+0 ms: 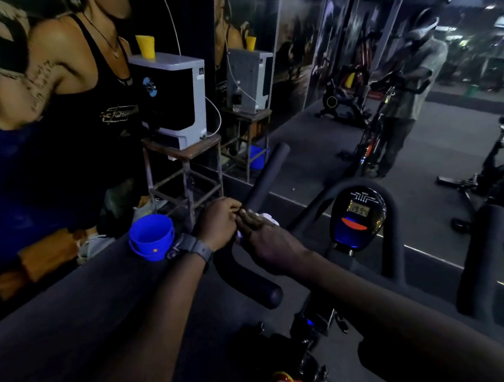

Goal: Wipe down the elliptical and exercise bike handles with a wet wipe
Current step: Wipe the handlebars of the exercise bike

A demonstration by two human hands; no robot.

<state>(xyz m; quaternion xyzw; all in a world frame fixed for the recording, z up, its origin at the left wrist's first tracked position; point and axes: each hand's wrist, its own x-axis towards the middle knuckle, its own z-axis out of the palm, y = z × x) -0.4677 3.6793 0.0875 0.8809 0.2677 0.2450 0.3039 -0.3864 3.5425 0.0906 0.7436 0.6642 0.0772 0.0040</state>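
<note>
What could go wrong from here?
1. The wipe is bunched small between the left hand and right hand; it may slip off the handle.
2. The console sits right beside the hands; drips might reach it.
3. Dim light may hide missed spots.

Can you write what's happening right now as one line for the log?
step: wiping bike handle | left hand: on handle | right hand: presses white wipe | display: lit
</note>
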